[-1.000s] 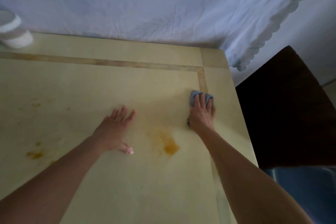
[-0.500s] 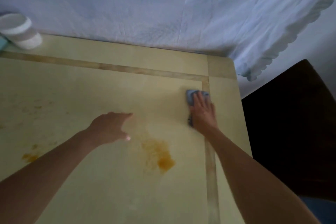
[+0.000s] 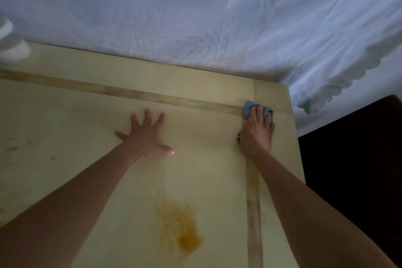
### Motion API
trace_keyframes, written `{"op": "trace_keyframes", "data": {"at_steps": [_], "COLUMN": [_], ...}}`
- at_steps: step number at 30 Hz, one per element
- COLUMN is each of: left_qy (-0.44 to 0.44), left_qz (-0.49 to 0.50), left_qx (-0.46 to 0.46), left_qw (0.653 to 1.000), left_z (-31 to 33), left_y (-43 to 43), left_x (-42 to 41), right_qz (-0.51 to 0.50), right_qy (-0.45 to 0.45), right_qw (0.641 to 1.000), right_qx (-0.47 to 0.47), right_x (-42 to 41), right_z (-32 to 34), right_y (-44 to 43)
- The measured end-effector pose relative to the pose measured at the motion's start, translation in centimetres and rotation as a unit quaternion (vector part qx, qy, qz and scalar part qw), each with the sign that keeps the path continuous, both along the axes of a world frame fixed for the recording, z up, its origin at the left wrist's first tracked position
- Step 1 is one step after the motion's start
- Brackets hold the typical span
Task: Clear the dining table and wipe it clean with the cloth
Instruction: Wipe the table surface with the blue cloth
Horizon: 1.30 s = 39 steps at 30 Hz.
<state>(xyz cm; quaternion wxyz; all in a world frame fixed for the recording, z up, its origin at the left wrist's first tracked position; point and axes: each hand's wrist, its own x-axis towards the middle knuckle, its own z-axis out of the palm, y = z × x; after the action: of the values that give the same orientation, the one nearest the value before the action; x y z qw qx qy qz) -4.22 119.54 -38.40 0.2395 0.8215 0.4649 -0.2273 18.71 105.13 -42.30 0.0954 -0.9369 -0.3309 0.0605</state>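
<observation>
The pale yellow dining table point(image 3: 65, 115) fills the lower view, with darker inlaid strips near its far and right edges. My right hand point(image 3: 257, 132) presses a small grey-blue cloth point(image 3: 248, 110) flat onto the table near the far right corner, where the two strips meet. My left hand point(image 3: 145, 135) lies flat on the table with fingers spread, holding nothing. An orange-brown stain point(image 3: 187, 237) marks the table close to me, between my forearms. Fainter orange spots point(image 3: 13, 148) show at the left.
A white cloth-covered surface point(image 3: 195, 17) with a scalloped hem runs along the table's far edge. A white round object point(image 3: 10, 50) stands at the far left, partly cut off. A dark chair point(image 3: 352, 159) stands beside the table's right edge.
My right hand has pushed the cloth farther away, up to the corner of the inlaid strips. My left hand has moved forward and spread flat. The camera has moved closer to the far edge.
</observation>
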Motion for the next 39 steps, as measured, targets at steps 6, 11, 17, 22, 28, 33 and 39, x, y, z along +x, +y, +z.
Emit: {"op": "trace_keyframes", "data": {"at_steps": [6,11,17,22,28,33,39], "left_qy": [0.001,0.005,0.002,0.0,0.002,0.006,-0.001], "left_qz": [-0.005,-0.004,-0.01,-0.006,-0.011,-0.012,-0.006], "left_qx": [0.007,0.025,0.02,0.009,0.005,0.004,-0.002], "left_qw": [1.0,1.0,1.0,1.0,1.0,1.0,1.0], "left_z": [-0.3,-0.7,-0.6,-0.5,-0.4,-0.3,-0.3], "left_y": [-0.1,-0.1,-0.2,-0.2,-0.3,-0.2,-0.3], "left_x": [-0.2,-0.2,-0.5,-0.4,-0.3,-0.2,-0.3], "right_qz": [0.228,0.311,0.065,-0.083,0.08,0.313,0.335], "right_qy": [0.025,0.01,-0.036,0.011,-0.002,0.008,0.006], "right_qw": [0.973,0.95,0.996,0.996,0.997,0.949,0.942], "right_qx": [0.015,-0.01,-0.058,-0.032,0.008,0.021,0.012], "right_x": [-7.8,-4.0,7.7,8.1,0.4,-8.3,-0.2], "right_z": [0.2,0.5,-0.1,0.6,0.2,0.0,0.0], "right_y": [7.9,7.3,1.3,3.3,13.3,17.7,13.5]}}
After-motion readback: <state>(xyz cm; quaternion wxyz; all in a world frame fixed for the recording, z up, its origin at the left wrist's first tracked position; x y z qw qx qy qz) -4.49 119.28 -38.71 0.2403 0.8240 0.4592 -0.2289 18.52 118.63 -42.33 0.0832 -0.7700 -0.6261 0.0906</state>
